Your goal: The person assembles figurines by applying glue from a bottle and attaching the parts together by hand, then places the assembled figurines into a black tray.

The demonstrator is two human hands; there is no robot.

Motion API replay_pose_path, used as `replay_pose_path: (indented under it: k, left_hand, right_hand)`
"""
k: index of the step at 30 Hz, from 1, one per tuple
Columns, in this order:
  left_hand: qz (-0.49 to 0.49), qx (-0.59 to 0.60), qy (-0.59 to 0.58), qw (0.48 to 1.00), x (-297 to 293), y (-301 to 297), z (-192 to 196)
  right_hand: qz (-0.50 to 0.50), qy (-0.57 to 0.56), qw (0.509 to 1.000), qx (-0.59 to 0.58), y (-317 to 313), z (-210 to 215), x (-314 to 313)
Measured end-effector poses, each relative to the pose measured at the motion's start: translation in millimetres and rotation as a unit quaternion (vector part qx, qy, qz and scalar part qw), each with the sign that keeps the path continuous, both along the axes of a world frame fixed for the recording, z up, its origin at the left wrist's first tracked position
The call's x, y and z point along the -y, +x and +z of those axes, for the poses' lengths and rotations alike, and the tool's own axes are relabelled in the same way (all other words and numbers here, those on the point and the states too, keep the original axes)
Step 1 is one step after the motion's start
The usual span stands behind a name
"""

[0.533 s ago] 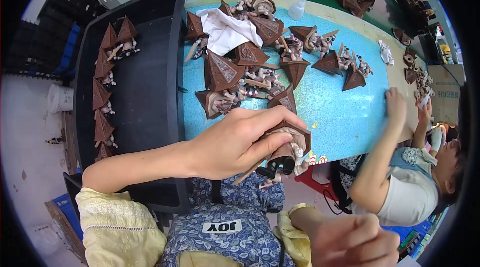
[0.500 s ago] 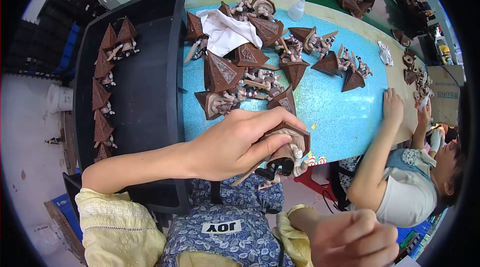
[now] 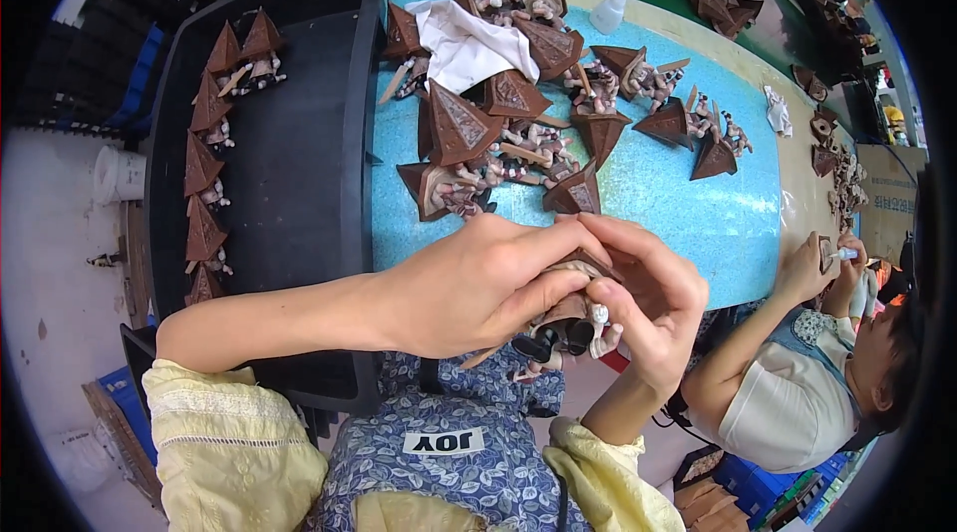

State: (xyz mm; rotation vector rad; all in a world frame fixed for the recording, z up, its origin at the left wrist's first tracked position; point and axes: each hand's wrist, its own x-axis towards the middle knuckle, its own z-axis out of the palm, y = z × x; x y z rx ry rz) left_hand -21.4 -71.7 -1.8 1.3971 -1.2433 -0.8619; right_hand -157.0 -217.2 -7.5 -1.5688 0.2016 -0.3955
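Between my two hands, just off the near edge of the table, is a small figurine with a brown pointed piece, a pale body and black feet. My left hand is closed round it from the left, thumb laid along its side. From the right, my right hand presses fingers and thumb against its brown edge and pale parts. The fingers partly cover the figurine. Beyond my hands lie several similar figurines with brown pointed pieces, jumbled on the blue tabletop.
A deep black tray to the left holds a row of figurines. A white cloth covers part of the pile. A translucent squeeze bottle stands at the far edge. On the right, a co-worker's hands hold a brown piece and a small bottle.
My right hand has come up from the lower right and now grips the figurine along with my left. The co-worker's near hand has left the tabletop for a brown piece.
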Motion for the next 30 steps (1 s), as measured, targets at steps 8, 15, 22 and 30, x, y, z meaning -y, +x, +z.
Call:
replay_pose_path:
  k: [8,15,22,30]
  left_hand:
    - [0.027,0.035,-0.040,0.998,0.2,-3.9,-10.9]
    - [0.007,-0.109,0.059,0.992,-8.3,23.4,3.9]
    - [-0.017,-0.416,0.064,0.907,-29.2,28.0,-1.6]
    - [0.037,-0.387,0.083,0.918,-54.1,35.5,10.3]
  right_hand:
    - [-0.014,0.013,1.000,-0.007,0.7,-4.7,0.2]
    - [-0.191,-0.044,0.980,0.042,50.7,-22.2,53.5]
    - [-0.184,-0.388,0.902,-0.046,193.0,-79.5,165.8]
    - [-0.074,-0.193,0.978,-0.044,167.1,-32.9,120.2]
